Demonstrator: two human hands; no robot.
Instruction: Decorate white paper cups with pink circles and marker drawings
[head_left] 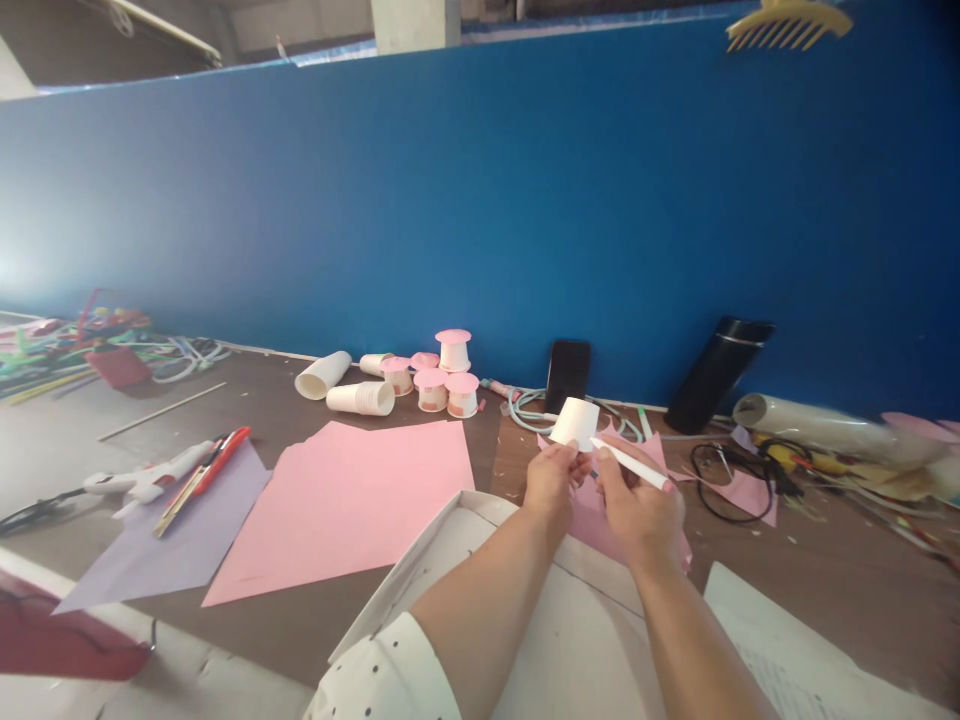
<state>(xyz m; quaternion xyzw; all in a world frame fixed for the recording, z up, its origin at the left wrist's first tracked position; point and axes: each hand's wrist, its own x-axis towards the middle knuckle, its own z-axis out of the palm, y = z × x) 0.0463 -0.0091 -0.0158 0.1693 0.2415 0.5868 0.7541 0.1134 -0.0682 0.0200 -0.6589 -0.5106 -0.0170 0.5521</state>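
A plain white paper cup (575,422) is held upside down by my left hand (553,485), whose fingers grip its rim. My right hand (641,512) is closed around a white marker pen (636,466) with a pink end. The pen's tip points at the cup's side; whether it touches cannot be made out. Pink paper scraps (600,525) lie under and behind my hands. Just behind the cup, a black phone (567,374) leans upright near the blue partition.
Small cups with pink paper tops (454,352) stand left of my hands, beside stacked paper cups (361,399). Pink paper (352,505), a red box cutter (202,480) and a glue gun (150,477) lie further left. A black bottle (716,375) leans against the blue partition (480,200).
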